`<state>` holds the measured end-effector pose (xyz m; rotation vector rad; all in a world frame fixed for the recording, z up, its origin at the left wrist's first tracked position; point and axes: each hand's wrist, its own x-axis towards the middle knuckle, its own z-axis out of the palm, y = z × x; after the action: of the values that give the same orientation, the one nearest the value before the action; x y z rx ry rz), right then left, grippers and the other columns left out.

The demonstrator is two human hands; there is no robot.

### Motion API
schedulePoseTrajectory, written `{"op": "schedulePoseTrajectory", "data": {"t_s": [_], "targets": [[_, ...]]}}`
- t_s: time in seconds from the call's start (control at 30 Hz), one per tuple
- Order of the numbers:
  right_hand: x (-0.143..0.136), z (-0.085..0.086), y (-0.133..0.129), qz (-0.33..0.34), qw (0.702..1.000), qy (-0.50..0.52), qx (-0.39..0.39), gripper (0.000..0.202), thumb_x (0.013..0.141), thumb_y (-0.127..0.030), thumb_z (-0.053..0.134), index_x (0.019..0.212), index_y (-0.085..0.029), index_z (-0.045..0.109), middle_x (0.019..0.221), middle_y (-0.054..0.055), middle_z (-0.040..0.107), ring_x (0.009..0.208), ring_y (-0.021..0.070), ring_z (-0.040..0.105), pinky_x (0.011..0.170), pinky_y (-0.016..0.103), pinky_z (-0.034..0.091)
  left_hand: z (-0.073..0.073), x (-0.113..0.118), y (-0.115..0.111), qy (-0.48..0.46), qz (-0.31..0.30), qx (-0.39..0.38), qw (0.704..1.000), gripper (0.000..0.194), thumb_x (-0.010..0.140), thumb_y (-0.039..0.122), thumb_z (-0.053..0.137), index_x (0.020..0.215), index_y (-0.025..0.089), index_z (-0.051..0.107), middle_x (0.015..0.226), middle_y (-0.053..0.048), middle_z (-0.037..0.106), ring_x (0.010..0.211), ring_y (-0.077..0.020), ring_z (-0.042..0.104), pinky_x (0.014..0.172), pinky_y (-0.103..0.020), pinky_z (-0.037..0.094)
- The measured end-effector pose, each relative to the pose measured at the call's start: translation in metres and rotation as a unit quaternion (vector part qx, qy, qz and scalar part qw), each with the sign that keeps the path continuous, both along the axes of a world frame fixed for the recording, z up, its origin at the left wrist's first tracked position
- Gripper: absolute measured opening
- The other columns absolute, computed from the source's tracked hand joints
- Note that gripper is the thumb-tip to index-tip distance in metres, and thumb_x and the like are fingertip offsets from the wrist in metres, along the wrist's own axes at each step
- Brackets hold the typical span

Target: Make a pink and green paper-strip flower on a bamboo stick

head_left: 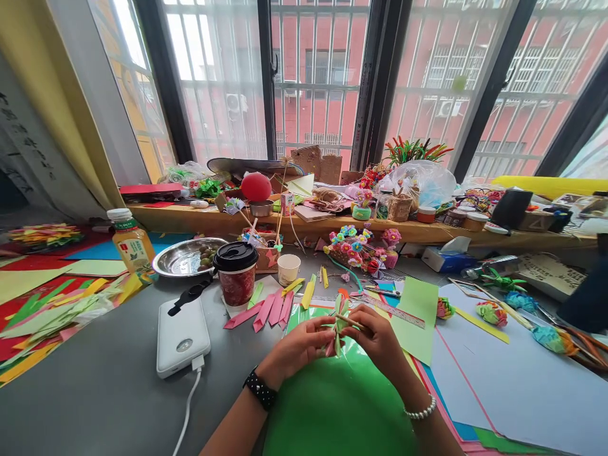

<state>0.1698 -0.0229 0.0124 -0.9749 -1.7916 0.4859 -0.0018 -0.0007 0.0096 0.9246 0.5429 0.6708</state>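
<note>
1. Your left hand (304,342) grasps a folded green-and-pink paper piece (339,332) between thumb and fingers.
2. Your right hand (379,332) pinches a thin tan stick (354,323), its far end against that paper piece; whether your right fingers also grip the paper, you cannot tell from this view.
3. The paper piece is held up in front of you, between your two hands and over the glossy green mat (342,411).
4. Left of your hands lie pointed pink paper strips (275,310), near the lidded coffee cup (236,278) and the small paper cup (288,270).
5. Farther left, a white power bank (181,332) has a cable plugged in.
6. To your right, a clear ruler (396,312) crosses a light green paper sheet (418,301).
</note>
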Motion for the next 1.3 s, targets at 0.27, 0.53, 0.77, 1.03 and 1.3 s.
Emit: {"op": "schedulePoseTrajectory", "data": {"t_s": [0.27, 0.53, 0.77, 1.03, 1.3], "targets": [[-0.001, -0.005, 0.001, -0.050, 0.998, -0.017, 0.016, 0.018, 0.079, -0.034, 0.054, 0.072, -0.018, 0.060, 0.072, 0.003, 0.054, 0.060, 0.0130, 0.050, 0.048, 0.022, 0.039, 0.004, -0.001, 0.002, 0.030, 0.073, 0.042, 0.996, 0.044, 0.057, 0.020, 0.075, 0.097, 0.015, 0.059, 0.077, -0.003, 0.063, 0.066, -0.0106, 0.057, 0.065, -0.023, 0.041], [-0.001, -0.005, 0.000, -0.061, 0.997, -0.033, 0.031, 0.017, 0.076, -0.036, 0.058, 0.074, -0.019, 0.062, 0.074, 0.003, 0.056, 0.060, 0.0138, 0.052, 0.048, 0.023, 0.041, 0.010, -0.004, 0.005, 0.092, 0.232, 0.112, 0.962, 0.030, 0.056, 0.028, 0.074, 0.079, 0.014, 0.061, 0.072, -0.004, 0.067, 0.069, -0.0165, 0.060, 0.063, -0.025, 0.042], [0.016, 0.003, 0.002, -0.117, 0.990, -0.056, 0.052, 0.032, 0.072, -0.036, 0.062, 0.100, -0.019, 0.062, 0.092, 0.007, 0.057, 0.081, 0.0201, 0.056, 0.062, 0.027, 0.047, 0.014, -0.013, 0.007, 0.126, 0.188, 0.143, 0.963, 0.040, 0.054, 0.030, 0.075, 0.088, 0.014, 0.059, 0.074, -0.006, 0.067, 0.071, -0.0194, 0.063, 0.063, -0.026, 0.043], [-0.007, -0.009, -0.002, -0.134, 0.986, -0.058, 0.074, 0.013, 0.080, -0.029, 0.054, 0.082, -0.020, 0.061, 0.075, 0.004, 0.060, 0.067, 0.0166, 0.058, 0.057, 0.025, 0.046, 0.006, -0.007, 0.009, 0.033, 0.223, 0.094, 0.970, 0.035, 0.059, 0.037, 0.071, 0.083, 0.014, 0.060, 0.074, -0.004, 0.063, 0.074, -0.0158, 0.060, 0.059, -0.021, 0.041], [-0.025, -0.019, -0.005, -0.225, 0.967, -0.055, 0.102, 0.008, 0.078, -0.026, 0.053, 0.075, -0.019, 0.054, 0.071, 0.003, 0.058, 0.060, 0.0152, 0.056, 0.053, 0.025, 0.044, -0.010, 0.013, 0.007, -0.038, 0.212, 0.093, 0.972, 0.047, 0.053, 0.023, 0.077, 0.095, 0.019, 0.056, 0.092, -0.006, 0.062, 0.097, -0.0239, 0.056, 0.086, -0.033, 0.039]]}}
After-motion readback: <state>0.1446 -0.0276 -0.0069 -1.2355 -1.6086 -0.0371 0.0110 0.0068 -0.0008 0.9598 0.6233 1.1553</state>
